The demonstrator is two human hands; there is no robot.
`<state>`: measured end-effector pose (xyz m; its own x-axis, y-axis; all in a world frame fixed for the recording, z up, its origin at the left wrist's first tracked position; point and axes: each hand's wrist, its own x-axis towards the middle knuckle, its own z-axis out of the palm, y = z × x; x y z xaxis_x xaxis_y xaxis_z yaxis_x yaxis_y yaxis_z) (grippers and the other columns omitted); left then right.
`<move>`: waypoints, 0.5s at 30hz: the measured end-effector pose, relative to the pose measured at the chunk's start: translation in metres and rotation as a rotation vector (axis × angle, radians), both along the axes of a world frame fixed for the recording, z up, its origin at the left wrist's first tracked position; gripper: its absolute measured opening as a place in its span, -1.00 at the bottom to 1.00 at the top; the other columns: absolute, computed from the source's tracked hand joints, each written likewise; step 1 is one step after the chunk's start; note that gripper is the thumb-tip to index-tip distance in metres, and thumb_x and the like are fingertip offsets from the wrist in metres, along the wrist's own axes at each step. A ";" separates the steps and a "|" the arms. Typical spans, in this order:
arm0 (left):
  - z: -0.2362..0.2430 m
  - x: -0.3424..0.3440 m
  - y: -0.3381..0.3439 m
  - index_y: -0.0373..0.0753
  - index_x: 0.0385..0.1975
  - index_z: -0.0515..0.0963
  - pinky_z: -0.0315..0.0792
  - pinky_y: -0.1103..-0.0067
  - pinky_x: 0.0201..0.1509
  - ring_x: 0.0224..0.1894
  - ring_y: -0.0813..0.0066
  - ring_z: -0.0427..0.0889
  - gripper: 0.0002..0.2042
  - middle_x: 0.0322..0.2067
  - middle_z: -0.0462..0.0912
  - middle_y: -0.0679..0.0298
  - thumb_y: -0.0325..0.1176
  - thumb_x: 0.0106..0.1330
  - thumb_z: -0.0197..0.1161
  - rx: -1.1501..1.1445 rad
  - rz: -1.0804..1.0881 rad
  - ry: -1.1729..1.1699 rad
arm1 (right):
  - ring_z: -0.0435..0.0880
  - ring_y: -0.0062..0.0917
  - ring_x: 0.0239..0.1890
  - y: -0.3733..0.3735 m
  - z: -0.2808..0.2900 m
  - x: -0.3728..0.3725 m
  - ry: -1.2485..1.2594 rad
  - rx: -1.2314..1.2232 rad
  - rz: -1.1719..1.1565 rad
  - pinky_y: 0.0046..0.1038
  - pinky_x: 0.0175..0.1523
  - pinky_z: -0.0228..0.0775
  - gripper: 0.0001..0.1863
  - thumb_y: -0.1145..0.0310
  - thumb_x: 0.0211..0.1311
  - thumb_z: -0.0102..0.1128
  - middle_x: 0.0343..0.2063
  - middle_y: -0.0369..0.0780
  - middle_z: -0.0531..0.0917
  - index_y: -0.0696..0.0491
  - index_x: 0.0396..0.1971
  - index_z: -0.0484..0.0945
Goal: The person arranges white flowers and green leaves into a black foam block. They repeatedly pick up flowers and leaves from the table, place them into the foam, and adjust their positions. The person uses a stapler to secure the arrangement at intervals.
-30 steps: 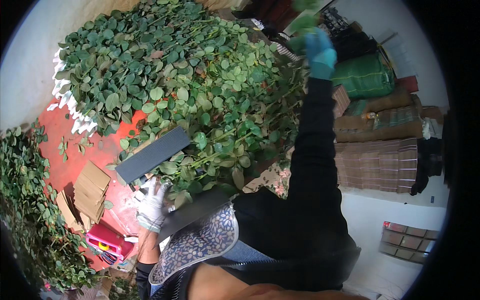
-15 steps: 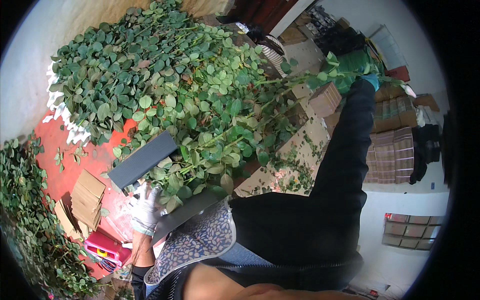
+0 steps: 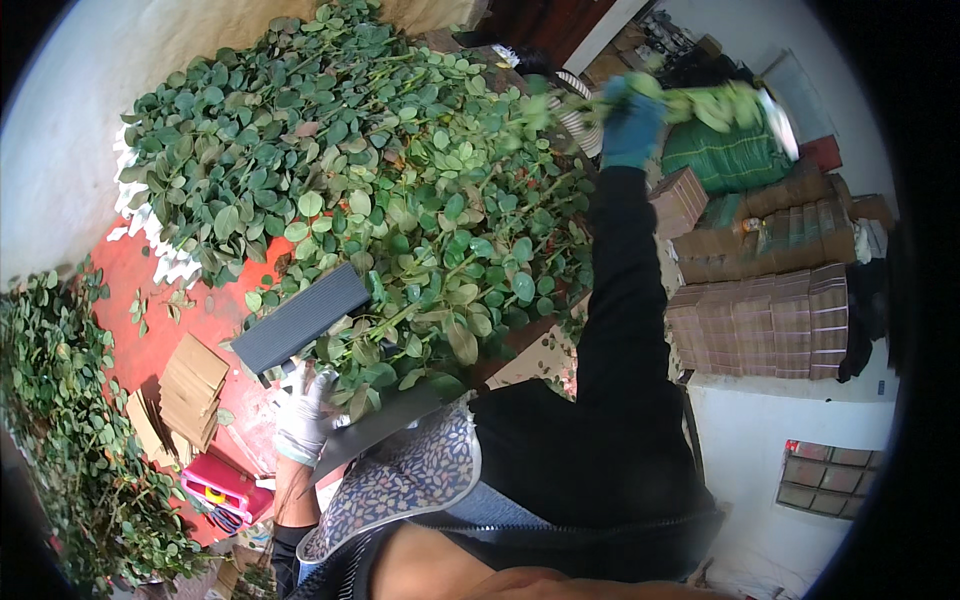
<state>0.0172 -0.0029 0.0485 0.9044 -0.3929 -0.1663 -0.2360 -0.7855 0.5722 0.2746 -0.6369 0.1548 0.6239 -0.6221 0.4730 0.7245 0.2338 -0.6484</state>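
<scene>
My right hand [image 3: 632, 120], in a blue glove, is raised at the far right and closed around a leafy rose stem [image 3: 715, 105]. The stem is smeared by motion, and a pale bloom [image 3: 778, 125] shows at its right end. My left hand [image 3: 303, 415], in a white glove, rests at the near end of a black ribbed board [image 3: 302, 318]. Its fingers are curled, and what they hold is partly hidden. Beside it, leafy stems [image 3: 400, 345] lie between the ribbed board and a smooth dark panel [image 3: 385, 425] close to my patterned apron.
A large heap of leafy stems [image 3: 270, 150] covers the red table [image 3: 125, 290], with more greenery [image 3: 60, 420] at the left. Folded cardboard pieces [image 3: 195, 385] and a pink holder [image 3: 225, 485] with scissors lie nearer. Stacked cardboard bundles [image 3: 760, 325] and a green sack [image 3: 725, 155] stand at the right.
My right hand has swung left and farther away, carrying the rose stem along, and its arm has followed. The left hand stays by the ribbed board. The whole view has shifted slightly.
</scene>
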 end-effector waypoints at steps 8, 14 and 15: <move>-0.004 -0.002 0.002 -0.01 0.10 0.52 0.33 0.24 0.28 0.26 -0.03 0.35 -0.19 0.30 0.34 0.08 -0.24 -0.38 0.62 0.056 -0.022 -0.044 | 0.60 -0.26 -0.05 0.245 -0.025 -0.032 -0.028 -1.848 -0.081 -0.25 -0.01 0.48 -0.46 0.49 -0.08 0.22 -0.04 -0.17 0.59 -0.08 0.03 0.51; -0.004 -0.001 -0.002 -0.04 0.20 0.43 0.31 0.24 0.33 0.36 -0.09 0.23 -0.10 0.34 0.22 -0.03 -0.34 -0.36 0.62 0.147 -0.070 -0.027 | 0.57 -0.16 -0.01 0.167 -0.086 0.018 0.458 -2.074 -0.101 -0.12 0.07 0.43 -0.58 0.51 0.10 0.16 -0.05 -0.17 0.57 -0.10 0.01 0.54; -0.008 -0.001 -0.003 -0.02 0.22 0.42 0.29 0.23 0.35 0.36 -0.10 0.22 -0.09 0.34 0.23 -0.02 -0.32 -0.35 0.62 0.124 -0.076 -0.040 | 0.57 -0.15 -0.02 0.143 -0.089 0.028 0.487 -2.105 -0.125 -0.12 0.06 0.44 -0.59 0.49 0.11 0.15 -0.05 -0.16 0.57 -0.09 0.01 0.54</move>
<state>0.0161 -0.0054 0.0407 0.8797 -0.4392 -0.1826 -0.3180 -0.8286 0.4607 0.3025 -0.4940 0.0658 0.8837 0.4277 0.1903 0.4171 -0.9039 0.0947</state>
